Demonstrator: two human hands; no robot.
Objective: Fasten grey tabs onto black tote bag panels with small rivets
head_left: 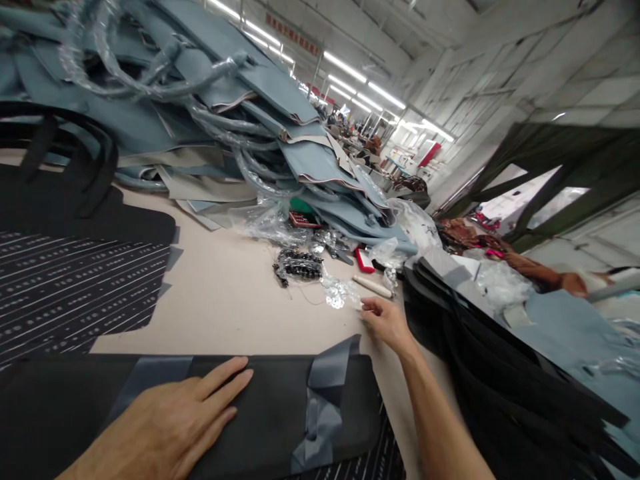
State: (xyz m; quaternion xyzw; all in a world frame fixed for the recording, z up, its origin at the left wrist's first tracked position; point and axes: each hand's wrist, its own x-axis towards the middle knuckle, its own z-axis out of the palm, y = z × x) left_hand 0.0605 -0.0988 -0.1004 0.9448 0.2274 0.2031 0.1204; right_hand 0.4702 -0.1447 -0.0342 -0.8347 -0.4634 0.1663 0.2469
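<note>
My left hand (175, 413) lies flat, fingers stretched, on a black panel (270, 400) at the front of the table. Dark blue-grey ribbon (327, 380) crosses the panel near its right end, and another strip (155, 377) runs partly under the hand. Reaching to the right, my right hand (385, 320) has its thumb and fingertips pinched together beside a small clear plastic bag of shiny silver discs (337, 293). Whatever is between those fingertips is too small to make out. Just beyond that hand lies a cream-coloured stick (373, 287).
Black hardware in clear plastic (300, 265), a red and white box (364, 260) and a calculator (304, 219) lie mid-table. Blue-grey cut pieces (280, 133) are heaped behind. Black pieces (480, 360) stack at right; striped lettered fabric (75, 287) lies at left.
</note>
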